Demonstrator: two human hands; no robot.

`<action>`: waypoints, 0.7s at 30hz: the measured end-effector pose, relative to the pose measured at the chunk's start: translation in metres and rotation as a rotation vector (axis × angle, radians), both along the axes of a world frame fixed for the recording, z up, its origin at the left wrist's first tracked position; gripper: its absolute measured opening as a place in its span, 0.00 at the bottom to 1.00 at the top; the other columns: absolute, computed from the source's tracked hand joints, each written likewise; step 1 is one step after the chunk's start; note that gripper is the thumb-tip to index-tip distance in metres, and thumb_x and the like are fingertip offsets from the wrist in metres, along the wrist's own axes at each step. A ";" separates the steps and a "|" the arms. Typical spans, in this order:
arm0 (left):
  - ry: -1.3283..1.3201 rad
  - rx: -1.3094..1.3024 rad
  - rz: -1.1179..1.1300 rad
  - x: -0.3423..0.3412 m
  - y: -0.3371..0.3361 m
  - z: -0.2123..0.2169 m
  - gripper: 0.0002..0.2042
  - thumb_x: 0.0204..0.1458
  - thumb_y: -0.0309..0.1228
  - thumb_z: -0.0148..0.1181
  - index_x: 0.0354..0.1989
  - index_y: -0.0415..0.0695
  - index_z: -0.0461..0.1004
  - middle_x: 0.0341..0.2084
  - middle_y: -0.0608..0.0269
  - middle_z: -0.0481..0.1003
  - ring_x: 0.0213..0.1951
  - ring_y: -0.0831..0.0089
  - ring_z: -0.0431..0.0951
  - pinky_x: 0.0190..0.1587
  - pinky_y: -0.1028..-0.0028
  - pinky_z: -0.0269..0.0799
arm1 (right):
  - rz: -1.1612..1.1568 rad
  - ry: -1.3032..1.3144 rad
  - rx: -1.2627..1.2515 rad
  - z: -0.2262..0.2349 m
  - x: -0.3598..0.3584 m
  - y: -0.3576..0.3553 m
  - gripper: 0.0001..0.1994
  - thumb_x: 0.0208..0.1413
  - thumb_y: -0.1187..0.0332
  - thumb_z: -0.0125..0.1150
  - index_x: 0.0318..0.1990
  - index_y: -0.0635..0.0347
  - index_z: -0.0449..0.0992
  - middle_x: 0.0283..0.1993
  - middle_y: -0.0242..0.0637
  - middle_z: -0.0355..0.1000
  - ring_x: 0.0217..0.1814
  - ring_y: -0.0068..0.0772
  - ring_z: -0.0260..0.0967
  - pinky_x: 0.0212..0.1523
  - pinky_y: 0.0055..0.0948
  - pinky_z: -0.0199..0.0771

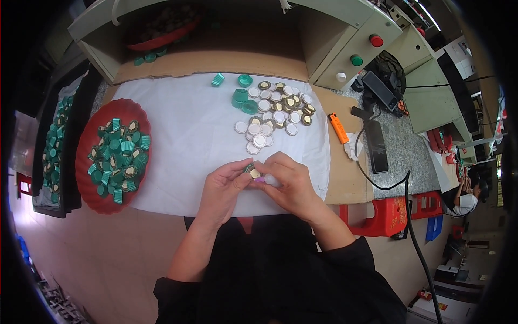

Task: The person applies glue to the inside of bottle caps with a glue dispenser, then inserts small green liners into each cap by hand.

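My left hand (pixel 221 190) pinches a small green fluted cup (pixel 249 169) with a cream piece on a dark disc at its face. In my right hand (pixel 294 184) is a small whitish translucent applicator (pixel 272 181) with a purple tip, which points at the cup; whether the two touch I cannot tell. Just beyond both hands, round white and dark discs (pixel 259 141) lie scattered on a white sheet (pixel 178 135). Some discs carry cream pieces. Several loose green cups (pixel 239 98) are grouped at the far left side of the discs.
A red scalloped dish (pixel 86 189) full of green cups stands at the left, beside a black tray (pixel 69 208) of more cups. To the right lie an orange lighter (pixel 338 128), a phone (pixel 376 146) and a dark cable (pixel 408 216). Red stools (pixel 388 218) stand below the table edge.
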State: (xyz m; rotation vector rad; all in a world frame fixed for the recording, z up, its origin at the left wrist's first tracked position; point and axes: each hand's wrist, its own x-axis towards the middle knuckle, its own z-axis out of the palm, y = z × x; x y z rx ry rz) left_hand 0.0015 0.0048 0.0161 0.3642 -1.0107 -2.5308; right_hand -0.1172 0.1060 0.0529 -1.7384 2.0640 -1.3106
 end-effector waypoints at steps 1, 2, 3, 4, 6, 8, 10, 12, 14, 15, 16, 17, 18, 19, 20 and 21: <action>-0.037 -0.012 0.012 -0.001 0.001 0.000 0.13 0.48 0.22 0.51 0.43 0.34 0.65 0.35 0.57 0.70 0.37 0.75 0.71 0.41 0.76 0.67 | 0.001 0.000 0.000 0.000 0.000 0.000 0.16 0.32 0.76 0.64 0.35 0.61 0.71 0.28 0.34 0.65 0.22 0.32 0.65 0.20 0.24 0.65; -0.074 -0.025 0.023 -0.002 0.001 0.000 0.13 0.47 0.21 0.51 0.42 0.34 0.66 0.35 0.57 0.70 0.35 0.75 0.71 0.40 0.76 0.68 | 0.009 -0.001 0.012 0.000 0.001 0.000 0.17 0.31 0.76 0.63 0.35 0.61 0.71 0.28 0.34 0.65 0.23 0.32 0.66 0.21 0.24 0.66; -0.076 -0.026 0.024 -0.003 0.002 0.001 0.13 0.47 0.21 0.51 0.42 0.34 0.66 0.35 0.57 0.70 0.35 0.75 0.71 0.40 0.76 0.68 | 0.018 -0.002 0.024 -0.001 0.001 0.000 0.17 0.30 0.77 0.63 0.35 0.61 0.71 0.28 0.34 0.66 0.24 0.33 0.66 0.22 0.25 0.66; -0.106 -0.005 0.040 -0.003 0.003 0.003 0.12 0.46 0.20 0.52 0.41 0.34 0.66 0.34 0.56 0.71 0.35 0.75 0.72 0.39 0.77 0.69 | 0.018 -0.004 0.023 -0.001 0.001 0.000 0.17 0.30 0.77 0.63 0.35 0.61 0.71 0.28 0.34 0.66 0.24 0.33 0.66 0.22 0.25 0.66; -0.136 0.015 0.056 -0.004 0.003 0.004 0.12 0.45 0.18 0.52 0.40 0.34 0.67 0.34 0.56 0.71 0.34 0.75 0.72 0.38 0.78 0.69 | 0.042 0.031 0.030 0.001 0.001 0.000 0.17 0.30 0.77 0.63 0.35 0.61 0.71 0.29 0.34 0.66 0.26 0.34 0.66 0.23 0.26 0.67; -0.156 0.011 0.054 -0.005 0.002 0.004 0.11 0.45 0.18 0.51 0.40 0.33 0.67 0.33 0.56 0.71 0.34 0.75 0.72 0.38 0.78 0.69 | 0.053 0.052 0.026 0.001 0.000 -0.001 0.17 0.30 0.77 0.62 0.35 0.61 0.71 0.29 0.34 0.66 0.26 0.34 0.66 0.24 0.26 0.67; -0.167 0.018 0.072 -0.005 0.004 0.004 0.11 0.45 0.18 0.52 0.40 0.33 0.67 0.32 0.56 0.71 0.33 0.75 0.72 0.38 0.78 0.70 | 0.063 0.075 0.022 0.000 0.001 -0.002 0.17 0.29 0.77 0.62 0.35 0.61 0.71 0.29 0.34 0.66 0.27 0.35 0.66 0.24 0.26 0.67; -0.178 0.022 0.093 -0.005 0.004 0.004 0.11 0.45 0.19 0.52 0.39 0.33 0.67 0.32 0.56 0.71 0.33 0.75 0.72 0.37 0.78 0.70 | 0.053 0.047 0.037 0.000 0.001 -0.003 0.15 0.32 0.76 0.63 0.34 0.61 0.72 0.29 0.35 0.66 0.27 0.34 0.66 0.25 0.24 0.67; -0.120 0.031 0.100 -0.005 0.004 -0.001 0.11 0.46 0.20 0.51 0.39 0.33 0.67 0.33 0.56 0.71 0.35 0.75 0.71 0.40 0.77 0.68 | -0.014 -0.104 -0.003 -0.009 0.002 -0.004 0.14 0.34 0.74 0.63 0.34 0.61 0.72 0.28 0.36 0.67 0.27 0.32 0.66 0.26 0.23 0.66; -0.120 0.027 0.097 -0.006 0.004 -0.002 0.11 0.46 0.20 0.51 0.39 0.33 0.67 0.33 0.56 0.71 0.35 0.75 0.71 0.40 0.77 0.68 | -0.080 -0.255 -0.042 -0.011 0.004 -0.004 0.12 0.37 0.73 0.64 0.33 0.61 0.73 0.28 0.36 0.67 0.28 0.31 0.66 0.27 0.22 0.66; -0.110 0.032 0.146 -0.008 0.005 -0.004 0.11 0.47 0.20 0.51 0.40 0.34 0.66 0.34 0.57 0.71 0.37 0.75 0.70 0.42 0.76 0.66 | -0.193 -0.447 0.039 -0.007 0.008 -0.002 0.11 0.41 0.69 0.63 0.33 0.63 0.74 0.29 0.37 0.69 0.30 0.24 0.65 0.29 0.20 0.65; -0.102 0.038 0.195 -0.009 0.007 -0.003 0.11 0.47 0.21 0.50 0.41 0.34 0.66 0.36 0.57 0.70 0.38 0.75 0.70 0.44 0.75 0.65 | -0.219 -0.586 0.057 -0.011 0.012 -0.001 0.11 0.42 0.71 0.62 0.35 0.63 0.73 0.27 0.32 0.68 0.27 0.19 0.63 0.27 0.17 0.62; -0.103 0.033 0.191 -0.009 0.008 -0.001 0.11 0.47 0.21 0.50 0.41 0.34 0.66 0.36 0.57 0.70 0.38 0.75 0.70 0.44 0.75 0.65 | -0.245 -0.725 0.074 -0.013 0.017 -0.001 0.11 0.42 0.72 0.61 0.36 0.63 0.73 0.25 0.26 0.68 0.24 0.14 0.60 0.25 0.13 0.59; -0.080 0.074 0.190 -0.009 0.010 0.002 0.12 0.48 0.22 0.50 0.42 0.35 0.65 0.37 0.57 0.69 0.39 0.75 0.69 0.46 0.75 0.63 | -0.259 -0.822 0.091 -0.010 0.023 -0.002 0.10 0.45 0.71 0.60 0.36 0.64 0.73 0.25 0.25 0.68 0.24 0.11 0.58 0.24 0.13 0.59; -0.058 0.115 0.188 -0.009 0.011 0.004 0.12 0.49 0.22 0.49 0.43 0.35 0.64 0.39 0.57 0.69 0.40 0.75 0.68 0.47 0.75 0.62 | -0.262 -0.825 0.084 -0.012 0.024 -0.003 0.10 0.45 0.71 0.60 0.36 0.64 0.73 0.25 0.25 0.68 0.24 0.11 0.58 0.24 0.13 0.59; -0.059 0.110 0.182 -0.010 0.012 0.004 0.12 0.49 0.22 0.49 0.43 0.35 0.64 0.39 0.57 0.69 0.40 0.75 0.68 0.47 0.75 0.62 | -0.267 -0.887 0.058 -0.015 0.024 -0.005 0.10 0.45 0.71 0.59 0.36 0.65 0.73 0.25 0.26 0.69 0.24 0.11 0.58 0.24 0.12 0.59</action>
